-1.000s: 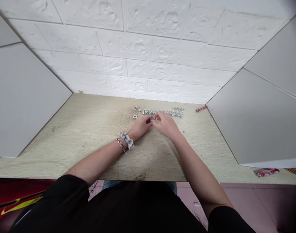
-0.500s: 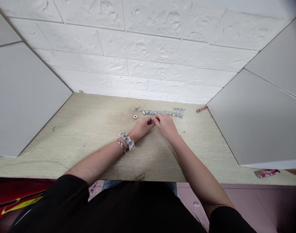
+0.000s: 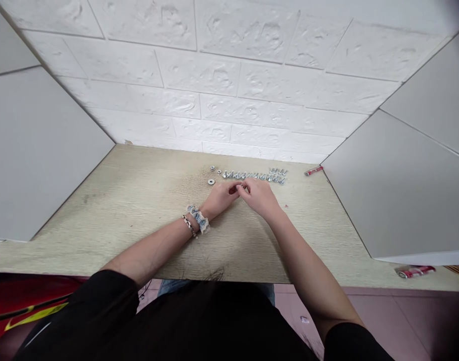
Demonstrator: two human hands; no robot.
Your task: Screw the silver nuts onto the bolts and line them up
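Observation:
My left hand [image 3: 221, 197] and my right hand [image 3: 260, 196] meet fingertip to fingertip over the wooden table. Both are closed in a pinch. Whatever lies between the fingers is tiny and mostly hidden; only a slight silvery glint shows. Just beyond the knuckles runs a row of silver bolts [image 3: 237, 175], several of them upright on wide washer-like heads. A second cluster of small screws [image 3: 277, 171] lies behind the row's right end. Left of the row are a flat washer [image 3: 211, 182], a nut [image 3: 212, 168] and a smaller nut [image 3: 219, 172].
A white brick-patterned wall [image 3: 214, 108] closes off the back of the table [image 3: 147, 200]. Grey panels stand at the left [image 3: 52, 155] and right [image 3: 398, 185]. One red battery [image 3: 313, 171] lies by the right panel, another red battery [image 3: 416, 272] near the front edge.
The fingertips have shifted slightly around the small thing between them, so less of it shows. The whole view has moved a little; the laid-out hardware stays in place.

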